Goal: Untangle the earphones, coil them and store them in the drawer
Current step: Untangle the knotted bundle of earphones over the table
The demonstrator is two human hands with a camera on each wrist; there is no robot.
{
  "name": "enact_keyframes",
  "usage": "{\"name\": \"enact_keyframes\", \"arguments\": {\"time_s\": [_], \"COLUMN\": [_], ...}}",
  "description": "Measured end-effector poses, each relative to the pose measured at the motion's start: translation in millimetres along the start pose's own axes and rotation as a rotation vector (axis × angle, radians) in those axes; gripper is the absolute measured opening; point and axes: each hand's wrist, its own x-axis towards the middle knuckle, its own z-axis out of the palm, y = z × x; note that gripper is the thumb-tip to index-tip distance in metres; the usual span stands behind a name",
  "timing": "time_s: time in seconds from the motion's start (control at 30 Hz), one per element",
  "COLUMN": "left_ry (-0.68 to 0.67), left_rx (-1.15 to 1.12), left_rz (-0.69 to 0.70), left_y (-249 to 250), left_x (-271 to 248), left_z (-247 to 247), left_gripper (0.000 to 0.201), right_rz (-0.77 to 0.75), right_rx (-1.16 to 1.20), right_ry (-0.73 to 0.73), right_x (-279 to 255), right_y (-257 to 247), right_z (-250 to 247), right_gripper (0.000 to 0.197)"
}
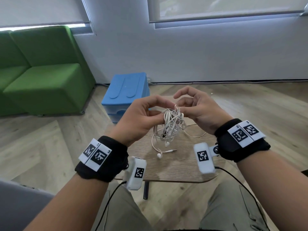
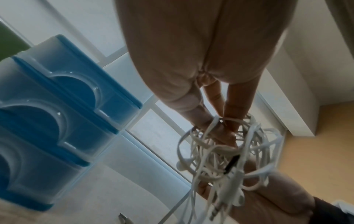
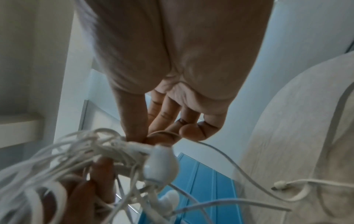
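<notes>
A knotted bundle of white earphones (image 1: 171, 124) hangs above a small wooden table (image 1: 181, 165). My left hand (image 1: 145, 115) grips the bundle's upper left side, fingers curled into the cords (image 2: 224, 145). On the right, my right hand (image 1: 191, 105) pinches a cord at the top of the tangle (image 3: 153, 139); its index finger is raised. Loose ends trail onto the table: an earbud (image 1: 159, 155) and a jack plug (image 1: 171, 150). The blue plastic drawer unit (image 1: 126, 92) stands on the floor behind the table, its drawers closed in the left wrist view (image 2: 57, 115).
A green sofa (image 1: 41, 72) fills the left side by the wall. Wood floor surrounds the table. Black cables run from my wrist cameras down past my knees (image 1: 233, 205). A white wall with window blinds is behind.
</notes>
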Motion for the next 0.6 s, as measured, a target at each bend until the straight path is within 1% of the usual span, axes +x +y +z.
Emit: {"name": "enact_keyframes", "arguments": {"time_s": [0.13,0.23,0.33,0.37,0.43,0.5,0.57,0.6], "left_ry": [0.013,0.008,0.001,0.002,-0.002,-0.013,-0.021,-0.021], "left_rx": [0.031,0.028,0.020,0.000,-0.083,-0.154,-0.183,-0.190], "left_rz": [0.002,0.015,0.037,0.038,0.019,-0.010,-0.024,-0.022], "left_y": [3,6,2,0,-3,-4,-5,-6], "left_x": [0,-1,1,2,2,1,0,0], "left_z": [3,4,3,2,-1,-1,0,1], "left_gripper": [0.027,0.028,0.017,0.016,0.021,0.025,0.024,0.023], "right_rz": [0.041,0.058,0.070,0.072,0.079,0.076,0.075,0.076], "right_rx": [0.103,0.210,0.292,0.323,0.364,0.342,0.294,0.283], "right_ry": [-0.039,-0.052,-0.053,-0.052,-0.055,-0.067,-0.071,-0.073], "right_x": [-2,-3,-4,-5,-6,-8,-9,-9], "right_y": [5,6,8,8,8,6,4,3], "right_z": [0,-1,-3,-5,-7,-8,-7,-7], "right_gripper": [0.057,0.061,0.059,0.059,0.059,0.051,0.040,0.037]}}
